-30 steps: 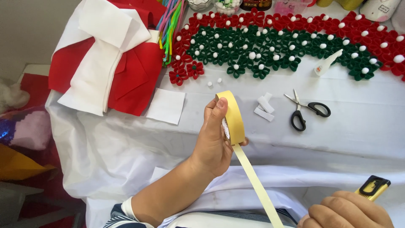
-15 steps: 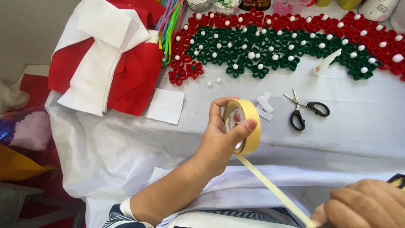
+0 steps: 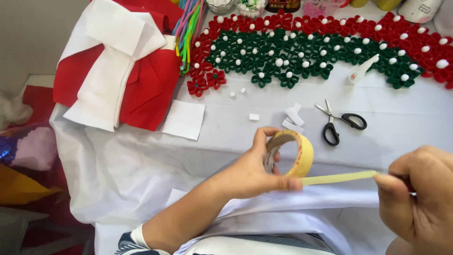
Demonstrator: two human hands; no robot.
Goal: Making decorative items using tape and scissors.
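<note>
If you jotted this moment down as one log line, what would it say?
left hand: holds tape roll | right hand: pinches pulled-out tape strip | strip: taut between hands | scissors: lying on white table cover

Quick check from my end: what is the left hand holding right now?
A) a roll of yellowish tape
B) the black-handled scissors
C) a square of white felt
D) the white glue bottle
A: the left hand grips the roll of yellowish tape, while the right hand pulls a strip out from it.
</note>
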